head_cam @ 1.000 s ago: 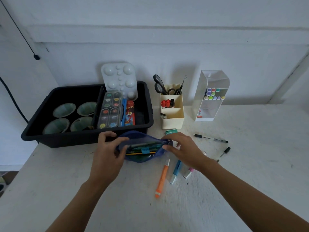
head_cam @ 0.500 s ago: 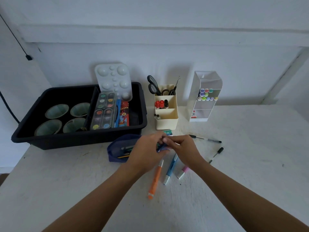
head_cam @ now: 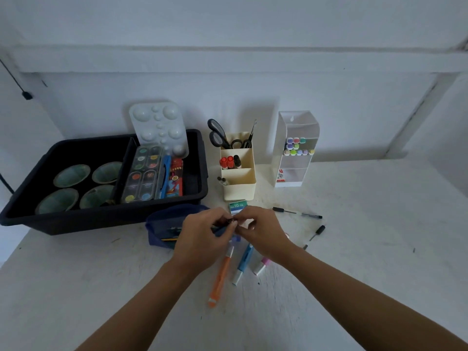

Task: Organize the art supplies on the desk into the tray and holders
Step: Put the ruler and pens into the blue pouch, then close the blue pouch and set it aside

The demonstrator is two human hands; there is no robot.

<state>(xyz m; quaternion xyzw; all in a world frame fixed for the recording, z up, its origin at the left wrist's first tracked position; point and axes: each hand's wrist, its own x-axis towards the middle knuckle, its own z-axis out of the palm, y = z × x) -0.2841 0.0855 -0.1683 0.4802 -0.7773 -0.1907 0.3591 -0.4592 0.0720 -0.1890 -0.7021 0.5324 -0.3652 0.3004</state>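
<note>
1. My left grip (head_cam: pixel 202 239) has slid along the blue fabric zip pouch (head_cam: pixel 164 224) to meet my right grip (head_cam: pixel 263 231); both now pinch its end.
2. The pouch lies on the white counter (head_cam: pixel 354 249), left of the grips, still gaping.
3. Tugging it unbraced could drag it and spill what's inside.

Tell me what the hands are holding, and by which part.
Left hand and right hand both pinch the blue pouch at its right end; the exact spot is hidden.
</note>
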